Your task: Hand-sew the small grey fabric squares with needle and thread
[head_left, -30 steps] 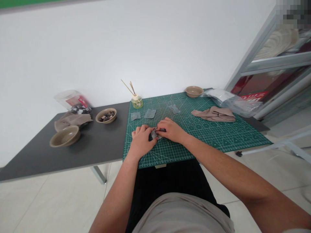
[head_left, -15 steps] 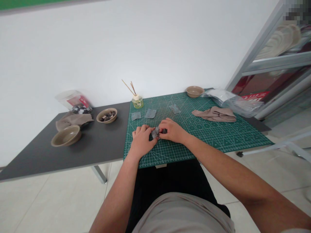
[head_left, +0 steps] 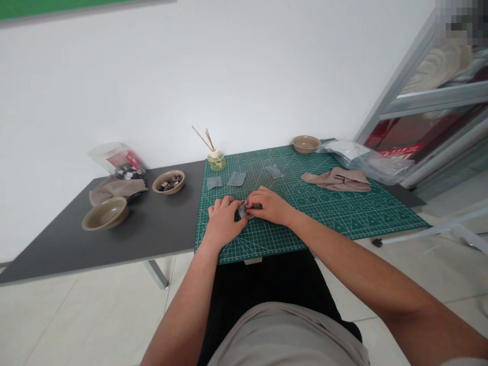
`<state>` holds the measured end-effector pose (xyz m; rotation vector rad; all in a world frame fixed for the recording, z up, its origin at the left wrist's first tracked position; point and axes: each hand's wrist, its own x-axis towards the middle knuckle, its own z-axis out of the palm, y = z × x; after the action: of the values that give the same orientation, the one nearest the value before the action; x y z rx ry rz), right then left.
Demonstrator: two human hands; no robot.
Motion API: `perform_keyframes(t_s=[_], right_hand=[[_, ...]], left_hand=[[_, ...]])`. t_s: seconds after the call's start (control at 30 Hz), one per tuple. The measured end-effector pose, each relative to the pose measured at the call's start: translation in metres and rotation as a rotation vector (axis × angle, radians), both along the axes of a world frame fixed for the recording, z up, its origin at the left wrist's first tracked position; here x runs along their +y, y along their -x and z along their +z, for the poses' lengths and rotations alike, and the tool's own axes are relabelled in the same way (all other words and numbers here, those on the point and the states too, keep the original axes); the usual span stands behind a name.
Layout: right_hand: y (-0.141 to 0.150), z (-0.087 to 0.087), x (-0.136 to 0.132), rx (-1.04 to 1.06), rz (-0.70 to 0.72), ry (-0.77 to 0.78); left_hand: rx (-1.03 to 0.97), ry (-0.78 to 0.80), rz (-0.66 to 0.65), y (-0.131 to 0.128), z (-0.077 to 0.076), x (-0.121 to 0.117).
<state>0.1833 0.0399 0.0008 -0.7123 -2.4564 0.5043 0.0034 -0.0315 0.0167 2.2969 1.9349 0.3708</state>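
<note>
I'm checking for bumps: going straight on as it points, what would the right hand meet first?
Beyond the small grey piece it touches, the right hand would probably meet the left hand; depth is unclear.

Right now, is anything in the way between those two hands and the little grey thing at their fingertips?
Nothing visible is: the left hand and right hand both already touch the small grey piece above the green mat. The flat packets lie beyond the hands, towards the wall.
</note>
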Motion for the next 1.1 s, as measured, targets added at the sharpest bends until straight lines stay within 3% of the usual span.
perform_keyframes(t_s=[0.4,0.87,1.1], right_hand=[[-0.0026,-0.0025,-0.001,0.016,-0.158,0.05],[-0.0013,0.0047,-0.0025,0.018,-0.015,0.057],[-0.0019,0.002,-0.0016,0.035,-0.013,0.063]], left_hand=[[-0.002,-0.006,-0.006,0.0009,-0.0005,0.0005],[0.005,-0.004,-0.001,0.0004,-0.0004,-0.0001],[0.002,-0.013,-0.016,0.002,-0.0011,0.0004]])
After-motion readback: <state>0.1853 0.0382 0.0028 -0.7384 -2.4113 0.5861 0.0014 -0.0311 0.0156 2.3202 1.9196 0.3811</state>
